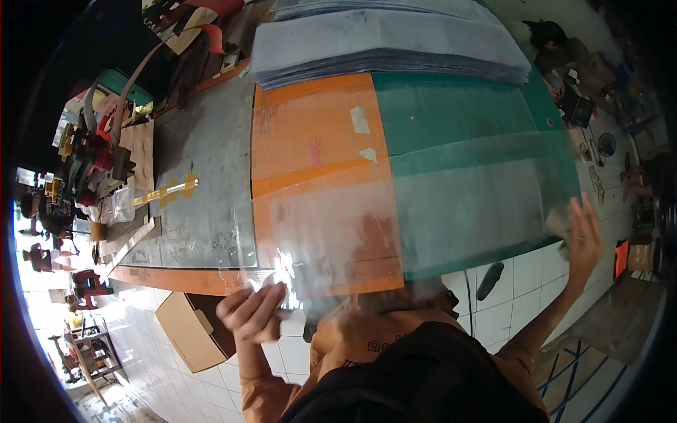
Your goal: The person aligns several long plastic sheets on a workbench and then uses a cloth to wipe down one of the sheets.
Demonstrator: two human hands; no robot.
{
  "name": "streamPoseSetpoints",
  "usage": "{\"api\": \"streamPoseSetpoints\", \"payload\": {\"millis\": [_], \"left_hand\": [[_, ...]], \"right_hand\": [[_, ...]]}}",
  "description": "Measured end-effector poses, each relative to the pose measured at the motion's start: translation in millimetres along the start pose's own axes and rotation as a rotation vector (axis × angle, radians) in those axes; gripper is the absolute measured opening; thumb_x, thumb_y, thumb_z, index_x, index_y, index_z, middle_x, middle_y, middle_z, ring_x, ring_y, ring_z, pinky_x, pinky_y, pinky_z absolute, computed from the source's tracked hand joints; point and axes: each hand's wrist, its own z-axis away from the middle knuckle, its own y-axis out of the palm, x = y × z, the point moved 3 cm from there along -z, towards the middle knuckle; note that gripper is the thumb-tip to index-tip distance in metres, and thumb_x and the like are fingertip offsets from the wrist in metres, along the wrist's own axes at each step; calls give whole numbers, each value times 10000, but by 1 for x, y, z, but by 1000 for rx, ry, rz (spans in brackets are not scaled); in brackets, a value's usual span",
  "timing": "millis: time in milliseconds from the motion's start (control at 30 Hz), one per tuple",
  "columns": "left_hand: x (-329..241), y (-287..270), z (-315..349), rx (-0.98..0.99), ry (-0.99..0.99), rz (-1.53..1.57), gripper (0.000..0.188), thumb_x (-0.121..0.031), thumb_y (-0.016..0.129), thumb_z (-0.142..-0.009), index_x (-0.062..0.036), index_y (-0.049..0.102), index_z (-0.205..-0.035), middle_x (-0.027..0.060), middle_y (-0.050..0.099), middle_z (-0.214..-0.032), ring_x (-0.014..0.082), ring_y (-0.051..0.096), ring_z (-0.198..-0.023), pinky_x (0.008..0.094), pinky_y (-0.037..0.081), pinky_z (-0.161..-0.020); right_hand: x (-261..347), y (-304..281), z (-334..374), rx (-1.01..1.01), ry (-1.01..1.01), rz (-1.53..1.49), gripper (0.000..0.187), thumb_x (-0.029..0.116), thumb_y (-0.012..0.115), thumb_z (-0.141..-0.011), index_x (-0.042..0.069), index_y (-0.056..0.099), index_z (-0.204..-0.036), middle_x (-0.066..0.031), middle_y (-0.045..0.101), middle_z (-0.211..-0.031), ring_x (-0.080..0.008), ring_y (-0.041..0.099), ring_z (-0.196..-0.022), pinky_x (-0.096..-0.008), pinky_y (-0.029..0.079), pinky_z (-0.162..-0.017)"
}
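Observation:
A clear plastic sheet (pixel 331 233) spreads over the near part of the table, its left end glinting. My left hand (pixel 254 314) is closed on the sheet's near left corner, just in front of the table edge. Beyond the table's right end, my right hand (pixel 585 236) is raised with its fingers stretched upward. A blurred greyish wad (pixel 559 221), perhaps a rag, rests against its palm and thumb side. Under the sheet lie an orange surface (pixel 303 127) and a green surface (pixel 451 106), joined side by side.
A thick stack of whitish sheets (pixel 395 39) covers the far side. On the left are a grey tabletop (pixel 204 162), a taped strip (pixel 166 190) and cluttered tools. A cardboard box (pixel 187 331) stands on the floor below. At the far right another person (pixel 564 53) sits near a small fan (pixel 606 145).

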Motion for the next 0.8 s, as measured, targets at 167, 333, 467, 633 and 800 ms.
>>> {"api": "streamPoseSetpoints", "payload": {"millis": [167,333,467,633,800], "left_hand": [[-10,29,32,393,-316,371,292,-101,678,-762,-152,626,-1045,59,678,-1040,205,649,-981,316,519,-832],[-21,43,47,406,-294,292,158,-77,648,-786,-73,692,-937,50,698,-961,208,663,-952,325,520,-849],[-16,40,66,334,-277,248,29,-108,645,-820,-94,669,-829,53,709,-870,177,689,-825,317,531,-803],[-18,39,64,280,-275,146,7,-119,657,-825,-126,658,-825,8,714,-844,135,687,-829,271,508,-809],[-20,42,59,277,-282,157,15,-145,646,-838,-141,652,-825,-4,716,-839,135,688,-824,269,487,-836]], "right_hand": [[9,5,22,141,143,84,189,87,552,-889,59,672,-1033,-105,654,-1076,-229,649,-922,-314,503,-793],[234,21,24,176,-634,-793,315,167,647,-795,65,647,-1093,-121,607,-1125,-207,609,-904,-337,473,-762],[320,88,85,53,-775,-643,348,341,631,-797,121,660,-1064,19,548,-1115,-152,475,-863,-316,409,-734],[165,101,21,162,-384,-551,365,74,684,-734,103,643,-1095,-18,609,-989,-198,480,-728,-331,421,-637],[0,104,-20,83,-108,78,305,92,574,-851,102,638,-1149,16,610,-1183,-226,509,-830,-318,468,-781]]}}
